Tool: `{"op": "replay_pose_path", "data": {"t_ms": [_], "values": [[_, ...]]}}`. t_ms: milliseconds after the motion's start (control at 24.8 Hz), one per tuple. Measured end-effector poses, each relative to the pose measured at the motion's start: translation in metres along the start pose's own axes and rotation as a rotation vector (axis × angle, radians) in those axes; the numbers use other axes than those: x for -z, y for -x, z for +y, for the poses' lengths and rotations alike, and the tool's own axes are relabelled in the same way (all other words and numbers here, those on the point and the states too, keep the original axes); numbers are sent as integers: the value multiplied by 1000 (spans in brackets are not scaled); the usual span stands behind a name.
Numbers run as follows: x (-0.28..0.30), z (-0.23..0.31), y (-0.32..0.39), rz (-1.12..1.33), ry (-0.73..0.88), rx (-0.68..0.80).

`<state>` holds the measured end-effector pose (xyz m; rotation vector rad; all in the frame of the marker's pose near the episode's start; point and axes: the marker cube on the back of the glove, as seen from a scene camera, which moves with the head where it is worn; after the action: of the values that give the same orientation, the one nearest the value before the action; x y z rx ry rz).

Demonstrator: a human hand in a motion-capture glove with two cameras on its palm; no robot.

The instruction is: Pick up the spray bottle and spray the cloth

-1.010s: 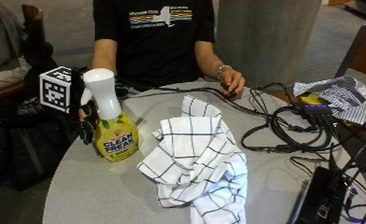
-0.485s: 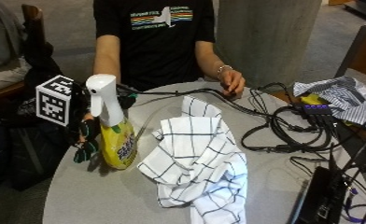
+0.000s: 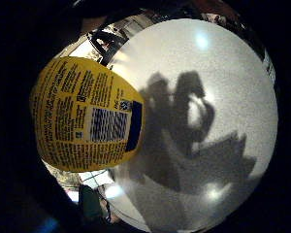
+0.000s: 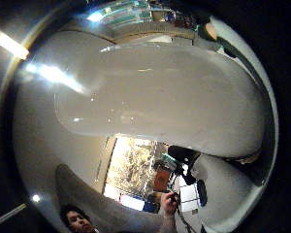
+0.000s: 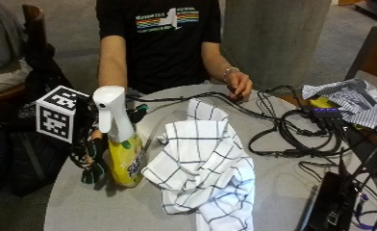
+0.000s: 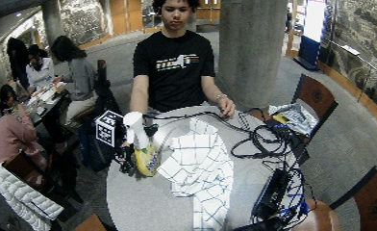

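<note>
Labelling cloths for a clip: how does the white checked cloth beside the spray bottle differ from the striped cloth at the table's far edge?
The checked cloth is white with a thin dark grid; the striped cloth has fine dark stripes. The checked cloth looks larger and lies spread mid-table beside the spray bottle; the striped cloth sits bunched at the table's edge beyond the cables. Both are crumpled, and neither hand touches them.

Tangled black cables [image 5: 304, 130], a striped cloth [image 5: 352, 98], perhaps a shirt, on grey table [image 5: 284, 192].
</note>
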<state>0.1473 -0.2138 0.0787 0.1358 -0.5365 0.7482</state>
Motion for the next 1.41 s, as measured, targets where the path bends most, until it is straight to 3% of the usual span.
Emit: {"op": "replay_pose_path", "data": {"t_ms": [283, 768, 1091, 1414], "values": [[-9, -9, 0, 2, -14, -6], [-2, -6, -1, -34, -34, 137], [19, 21, 25, -48, 194, 186], [18, 50, 59, 7, 492, 116]]}}
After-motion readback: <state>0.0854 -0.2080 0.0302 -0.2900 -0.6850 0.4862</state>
